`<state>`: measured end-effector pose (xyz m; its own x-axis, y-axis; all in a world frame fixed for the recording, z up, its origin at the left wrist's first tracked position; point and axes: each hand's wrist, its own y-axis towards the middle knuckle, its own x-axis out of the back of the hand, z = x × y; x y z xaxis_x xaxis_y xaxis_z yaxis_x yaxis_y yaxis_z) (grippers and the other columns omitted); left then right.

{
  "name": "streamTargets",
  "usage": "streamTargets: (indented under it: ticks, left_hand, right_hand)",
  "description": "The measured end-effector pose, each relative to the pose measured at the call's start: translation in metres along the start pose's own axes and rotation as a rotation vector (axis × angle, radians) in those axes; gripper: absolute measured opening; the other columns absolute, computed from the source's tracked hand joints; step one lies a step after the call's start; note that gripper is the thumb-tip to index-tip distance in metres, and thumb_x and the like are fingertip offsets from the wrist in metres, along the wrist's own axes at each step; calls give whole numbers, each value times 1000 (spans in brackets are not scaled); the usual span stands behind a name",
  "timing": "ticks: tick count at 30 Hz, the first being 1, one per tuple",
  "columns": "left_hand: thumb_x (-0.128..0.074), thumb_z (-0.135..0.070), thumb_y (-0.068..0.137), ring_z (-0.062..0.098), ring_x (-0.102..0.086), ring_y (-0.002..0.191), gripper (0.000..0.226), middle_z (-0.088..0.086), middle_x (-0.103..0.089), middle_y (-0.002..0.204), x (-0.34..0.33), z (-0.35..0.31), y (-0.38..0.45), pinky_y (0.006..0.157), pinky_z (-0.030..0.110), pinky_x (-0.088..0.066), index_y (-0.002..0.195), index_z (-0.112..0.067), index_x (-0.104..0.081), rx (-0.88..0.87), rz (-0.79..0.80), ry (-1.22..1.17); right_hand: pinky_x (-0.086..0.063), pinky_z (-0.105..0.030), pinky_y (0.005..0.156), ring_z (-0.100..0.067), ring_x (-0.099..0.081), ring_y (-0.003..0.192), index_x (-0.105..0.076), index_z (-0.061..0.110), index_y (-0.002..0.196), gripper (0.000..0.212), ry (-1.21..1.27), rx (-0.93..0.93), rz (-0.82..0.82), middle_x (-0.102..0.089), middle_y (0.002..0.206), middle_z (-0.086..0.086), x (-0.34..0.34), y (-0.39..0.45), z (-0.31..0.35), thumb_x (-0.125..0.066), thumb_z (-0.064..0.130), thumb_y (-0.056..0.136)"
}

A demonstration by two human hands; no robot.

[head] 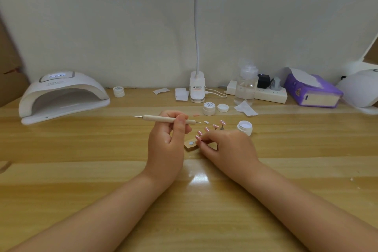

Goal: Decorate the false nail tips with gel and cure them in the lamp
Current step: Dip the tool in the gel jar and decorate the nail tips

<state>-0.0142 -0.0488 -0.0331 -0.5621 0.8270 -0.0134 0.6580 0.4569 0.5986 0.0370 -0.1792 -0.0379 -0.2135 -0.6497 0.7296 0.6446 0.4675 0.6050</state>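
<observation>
2 curing lamps, 3 gel pots, 5 pink nail tips, 1 dotting tool

Curing lamp far left, tissue box far right, perhaps nail tips between

The table shows light wood grain in alternating pale and darker honey-yellow bands. The curing lamp is white with a silver-grey top panel. The dotting tool has a cream handle and metal tips. The nail tips are pink with small white marks. The holder block is tan with a pale round disc. The gel jars are white. The tissue pack is purple with a cream end. The desk lamp is white. The power strip is white; the plug on it is black.
</observation>
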Motion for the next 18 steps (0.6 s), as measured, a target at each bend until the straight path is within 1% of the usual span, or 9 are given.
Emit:
streamTargets:
  ticks: [3, 4, 7, 10, 14, 16, 18]
  left_hand:
    - [-46, -31, 89, -4, -60, 69, 12, -17, -65, 71, 0, -1, 0, 64, 7, -43, 84, -26, -55, 5, 4, 4]
    - [-46, -31, 89, -3, -60, 69, 12, -17, -65, 71, 0, -1, 0, 64, 8, -43, 84, -26, -55, 7, 1, 3]
    - [-46, -30, 89, -4, -60, 68, 12, -16, -65, 71, 1, -1, 1, 64, 7, -43, 84, -25, -56, 13, -1, -3]
    - [-46, -29, 88, -3, -60, 69, 11, -15, -65, 71, 1, -2, 0, 64, 8, -43, 84, -24, -56, 15, 8, -9]
    - [-46, -27, 89, -2, -61, 69, 11, -17, -65, 72, 1, -3, -2, 64, 8, -43, 84, -25, -56, -17, 38, 14]
    - [-48, -33, 89, 0, -62, 71, 10, -19, -65, 75, 1, -4, -2, 63, 9, -44, 84, -29, -56, -51, 57, 50]
    - [-45, -40, 87, 1, -63, 72, 13, -17, -66, 77, 1, -5, -3, 63, 10, -44, 85, -32, -56, -76, 72, 64]
  right_hand:
    - [-46, -29, 51, -13, -60, 59, -73, 22, 78, 15, 34, -17, 11, -71, 71, 7, 1, -1, 0, -64, 31, 85]
    - [-45, -28, 52, -9, -57, 57, -72, 21, 77, 12, 65, -17, -1, -71, 72, 9, 2, -2, -1, -65, 29, 84]
    - [-46, -23, 57, -5, -52, 53, -71, 18, 76, 6, 211, -39, -48, -68, 70, 13, 5, -3, -2, -70, 21, 80]
    - [-40, -12, 53, -6, -53, 54, -69, 17, 73, 7, 345, -88, -92, -64, 65, 14, 7, -2, -4, -73, 19, 79]
    - [-38, -9, 52, -4, -53, 53, -72, 21, 75, 5, 429, -118, -99, -63, 63, 16, 7, -2, -8, -74, 20, 80]
    - [-39, -8, 54, -2, -55, 54, -73, 21, 78, 3, 465, -121, -93, -64, 63, 17, 7, -2, -9, -73, 20, 80]
    - [-41, -8, 55, -2, -58, 56, -73, 22, 79, 2, 478, -118, -89, -63, 63, 20, 6, -1, -10, -73, 21, 81]
